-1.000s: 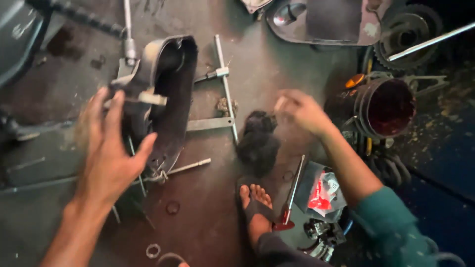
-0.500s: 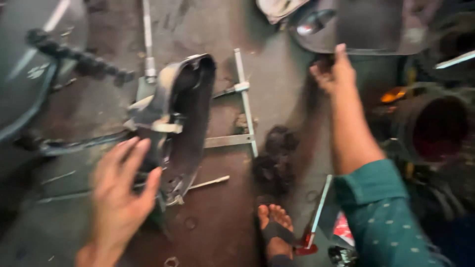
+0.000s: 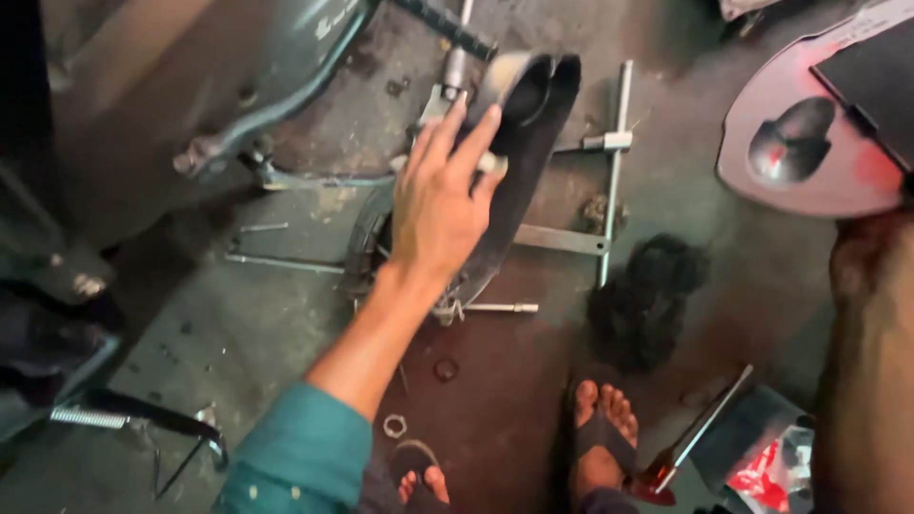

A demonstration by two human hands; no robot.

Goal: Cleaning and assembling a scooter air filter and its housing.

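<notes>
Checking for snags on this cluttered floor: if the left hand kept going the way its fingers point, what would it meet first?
Probably the dark curved cover: the left hand lies over it, fingers aimed up toward its rounded upper end. Whether they already touch it is unclear from this view.

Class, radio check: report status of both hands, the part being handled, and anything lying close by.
Left hand open, fingers spread on the dark curved cover. Right hand mostly out of view at the right edge. Cross wrench and black rag lie beside the cover.

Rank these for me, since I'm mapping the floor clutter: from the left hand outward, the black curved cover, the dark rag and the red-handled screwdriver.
1. black curved cover: under the left hand, touching.
2. dark rag: on the floor to its right.
3. red-handled screwdriver: lower right, beside the sandalled foot.
</notes>
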